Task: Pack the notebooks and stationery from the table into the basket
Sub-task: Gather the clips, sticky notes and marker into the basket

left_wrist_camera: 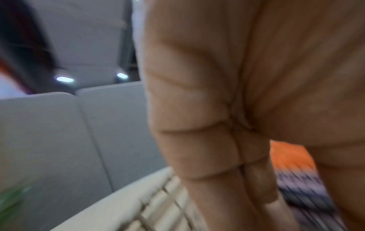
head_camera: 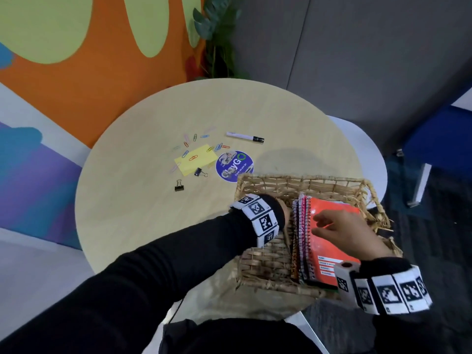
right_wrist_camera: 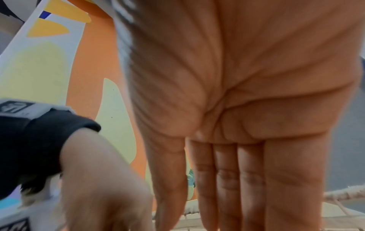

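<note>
A: Where are the notebooks (head_camera: 329, 233)?

B: Inside the wicker basket (head_camera: 301, 181), at the near right edge of the round table (head_camera: 143, 205). They stand on edge, spirals side by side, with the orange cover leaning to the right.

A: And the right hand (head_camera: 342, 233)?

B: It lies on the orange cover, fingers straight and together, gripping nothing.

A: The left hand (left_wrist_camera: 227, 125)?

B: It reaches into the basket just left of the notebooks. The head view hides it behind the wrist band, and the left wrist view is blurred. Its fingers run straight down, but I cannot tell whether they hold anything.

A: What lies on the table?

B: A yellow sticky pad (head_camera: 194, 159) with coloured paper clips (head_camera: 195, 136) on and around it, 2 black binder clips (head_camera: 179, 187), a white marker (head_camera: 245, 137) and a round blue sticker (head_camera: 233, 164) beside the basket.
</note>
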`<state>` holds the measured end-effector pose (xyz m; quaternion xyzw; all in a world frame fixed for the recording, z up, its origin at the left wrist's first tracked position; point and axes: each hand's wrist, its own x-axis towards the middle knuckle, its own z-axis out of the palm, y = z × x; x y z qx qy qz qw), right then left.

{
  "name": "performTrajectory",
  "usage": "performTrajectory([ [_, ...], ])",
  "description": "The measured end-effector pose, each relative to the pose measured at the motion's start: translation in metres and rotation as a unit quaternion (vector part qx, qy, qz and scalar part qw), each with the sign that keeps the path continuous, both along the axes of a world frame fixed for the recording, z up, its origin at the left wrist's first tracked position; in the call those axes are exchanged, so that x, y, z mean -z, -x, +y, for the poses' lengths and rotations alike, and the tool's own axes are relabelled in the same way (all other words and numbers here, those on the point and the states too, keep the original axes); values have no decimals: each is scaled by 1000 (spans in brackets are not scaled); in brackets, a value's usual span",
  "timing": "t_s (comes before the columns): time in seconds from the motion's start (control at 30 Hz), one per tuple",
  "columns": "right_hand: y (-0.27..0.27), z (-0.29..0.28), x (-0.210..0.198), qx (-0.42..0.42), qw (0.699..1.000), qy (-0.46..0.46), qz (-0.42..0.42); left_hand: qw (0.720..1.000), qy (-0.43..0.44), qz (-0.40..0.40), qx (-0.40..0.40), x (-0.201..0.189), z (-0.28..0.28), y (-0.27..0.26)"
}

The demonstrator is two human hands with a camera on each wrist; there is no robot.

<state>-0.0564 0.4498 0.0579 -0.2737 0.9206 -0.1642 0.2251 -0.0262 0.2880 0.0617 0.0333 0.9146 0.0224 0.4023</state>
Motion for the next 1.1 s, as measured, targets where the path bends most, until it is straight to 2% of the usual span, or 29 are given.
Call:
performTrajectory([
  [0.03,0,-1,0,-2,1000,2,-1,1000,-4,20,19,-7,-8,4],
  [0.1,0,-4,-1,-3,1000,10,-3,985,-102,133,-44,-12,-39,8],
  [0.17,1,-12,-6,-1,1000,23,-1,950,-170,221,-143,-15,-83,1],
  [0.27,4,-33,-21,-9,998,54,11,894,-156,314,-279,3,-155,-20],
  [0.33,6,-59,-36,-26,996,81,29,886,-92,310,-332,31,-196,-34],
  [0.4,8,-91,-49,-38,993,101,37,891,-50,266,-365,59,-224,-49],
  [0.53,13,-164,-59,-80,987,128,48,913,-17,226,-339,97,-246,-71],
  [0.63,16,-218,-51,-121,987,99,48,911,-19,242,-334,108,-247,-75],
  [0.77,21,-288,-27,-153,987,28,28,888,-56,270,-368,117,-251,-78],
  [0.9,26,-343,14,-152,986,-60,19,866,-113,275,-401,117,-256,-85],
  [1.0,25,-364,45,-139,983,-120,-3,845,-143,296,-421,109,-255,-98],
  [1.1,22,-369,77,-101,984,-142,-48,824,-178,314,-437,103,-253,-119],
])
